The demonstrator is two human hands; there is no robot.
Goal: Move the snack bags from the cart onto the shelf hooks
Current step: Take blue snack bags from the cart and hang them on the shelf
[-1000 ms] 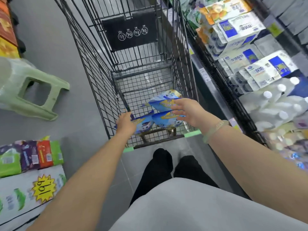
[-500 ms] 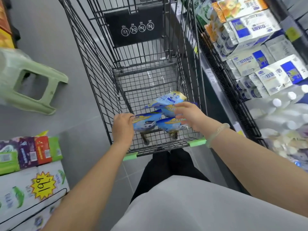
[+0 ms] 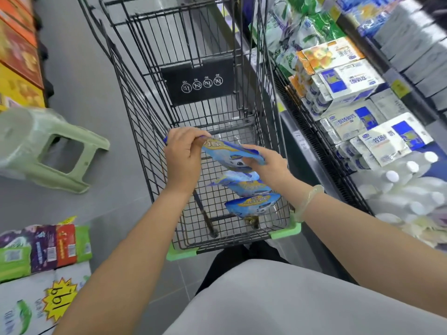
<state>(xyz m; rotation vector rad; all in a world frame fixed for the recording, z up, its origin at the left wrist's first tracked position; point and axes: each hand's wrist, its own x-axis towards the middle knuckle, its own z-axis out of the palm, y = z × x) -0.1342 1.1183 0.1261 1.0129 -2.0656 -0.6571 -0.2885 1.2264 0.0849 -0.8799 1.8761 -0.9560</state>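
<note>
Snack bags (image 3: 252, 204) in blue foil lie low inside the black wire cart (image 3: 150, 112), at least two of them overlapping on the mesh floor toward its near right corner. One more, the lifted bag (image 3: 232, 153), is held above them, within the basket walls and tilted, its upper end to the left. The left hand (image 3: 183, 157) pinches that upper end, fingers curled over the bag's edge; the right hand (image 3: 268, 165) grips the lower right end (a pale bangle (image 3: 312, 197) circles that wrist). The cart stands on the grey floor (image 3: 79, 76) just beside a chilled shelf (image 3: 314, 141) on the right, which carries white-and-blue milk packs (image 3: 348, 83) and white-capped bottles (image 3: 391, 176). On the left a pale green plastic stool (image 3: 60, 151) sits on the floor, and nearer the person are stacked packs with a yellow price star (image 3: 59, 303).
</note>
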